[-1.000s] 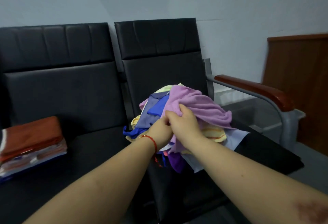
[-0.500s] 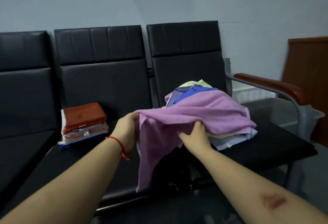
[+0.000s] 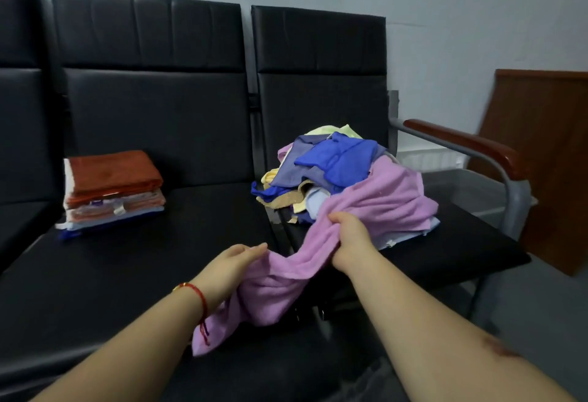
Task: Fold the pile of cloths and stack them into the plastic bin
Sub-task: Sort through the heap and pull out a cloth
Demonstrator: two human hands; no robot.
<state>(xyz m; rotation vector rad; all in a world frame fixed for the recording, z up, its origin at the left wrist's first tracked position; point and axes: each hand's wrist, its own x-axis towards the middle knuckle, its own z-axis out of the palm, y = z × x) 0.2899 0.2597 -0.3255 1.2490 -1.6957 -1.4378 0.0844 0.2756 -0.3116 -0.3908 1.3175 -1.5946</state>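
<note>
Head view. The right hand (image 3: 348, 241) grips a bunched fold of the purple cloth (image 3: 375, 207), which trails from the pile of cloths (image 3: 327, 172) just beyond it down to the left hand (image 3: 234, 263). The left hand, with a red string bracelet (image 3: 199, 296) at its wrist, holds the cloth's nearer end, which hangs below it. Far left of both hands lies a folded stack (image 3: 113, 191) on the black seat (image 3: 159, 261). Beyond the right hand, past the wooden armrest (image 3: 461, 144), stands the plastic bin (image 3: 471, 191).

Lilac cloth (image 3: 375, 201); black seats (image 3: 159, 115); rust-orange-topped stack (image 3: 114, 172).
</note>
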